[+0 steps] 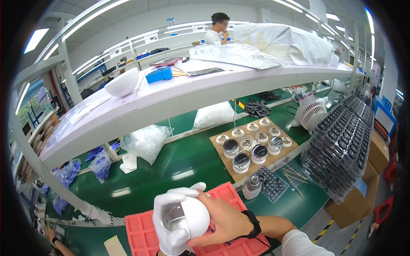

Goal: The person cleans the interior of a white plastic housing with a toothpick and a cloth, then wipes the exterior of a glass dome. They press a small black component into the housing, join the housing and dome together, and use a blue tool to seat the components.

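Observation:
My left hand [168,230], in a white glove, is wrapped round a white round housing [197,216] with a glossy, see-through dark part [174,216] on its left side. Bare and with a black band at the wrist, my right hand [226,215] grips the same housing from the right. Both hands hold it above a pink-red compartment tray [139,226]. What lies in the tray beneath my hands is mostly hidden. Beyond it, a brown board [235,173] bears several white rings [222,139] and several white round units with dark glossy tops [259,153].
A clear bottle [252,187], a tray of small black parts [272,184] and wooden sticks [294,176] lie to the right, near stacked black-part trays [337,145] and a fan [311,113]. A shelf [171,106] crosses ahead. Another person's arm [62,246] shows at lower left.

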Demonstrator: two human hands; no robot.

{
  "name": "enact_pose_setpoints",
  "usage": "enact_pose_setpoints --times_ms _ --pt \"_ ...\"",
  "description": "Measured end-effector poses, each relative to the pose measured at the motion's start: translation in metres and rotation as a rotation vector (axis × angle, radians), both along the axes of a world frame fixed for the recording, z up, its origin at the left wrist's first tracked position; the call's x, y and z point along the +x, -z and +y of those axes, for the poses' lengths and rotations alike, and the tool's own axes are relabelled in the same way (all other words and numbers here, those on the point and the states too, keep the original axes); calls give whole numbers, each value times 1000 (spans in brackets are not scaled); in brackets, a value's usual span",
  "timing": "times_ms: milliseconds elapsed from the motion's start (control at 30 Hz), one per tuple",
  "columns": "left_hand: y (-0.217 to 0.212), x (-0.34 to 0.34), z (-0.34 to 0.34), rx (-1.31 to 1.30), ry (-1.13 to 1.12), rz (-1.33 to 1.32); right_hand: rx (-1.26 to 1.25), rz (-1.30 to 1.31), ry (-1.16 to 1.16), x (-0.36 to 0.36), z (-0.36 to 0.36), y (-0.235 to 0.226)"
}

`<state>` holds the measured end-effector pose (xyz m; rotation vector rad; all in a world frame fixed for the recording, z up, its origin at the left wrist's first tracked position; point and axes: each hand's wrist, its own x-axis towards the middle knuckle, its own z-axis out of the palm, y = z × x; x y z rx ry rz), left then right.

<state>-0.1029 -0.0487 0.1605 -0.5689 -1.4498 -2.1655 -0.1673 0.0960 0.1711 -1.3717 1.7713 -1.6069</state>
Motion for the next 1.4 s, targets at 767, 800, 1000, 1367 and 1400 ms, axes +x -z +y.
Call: enact_pose_setpoints --times_ms 767,800,1000,1367,1400 --pt "5 6 15 -152 -323 301 -272 442 37 -4 10 -7" --pt "1 15 9 -69 -57 -24 -290 426 15 -7 12 -7" --pt "-3 6 20 -31 -174 -2 -201 440 130 -18 11 3" --pt "1 -2 -9 -179 -132 17 -250 519 87 -37 -8 3" --pt "1 -2 -7 -172 -133 11 -262 533 88 -37 -9 3"
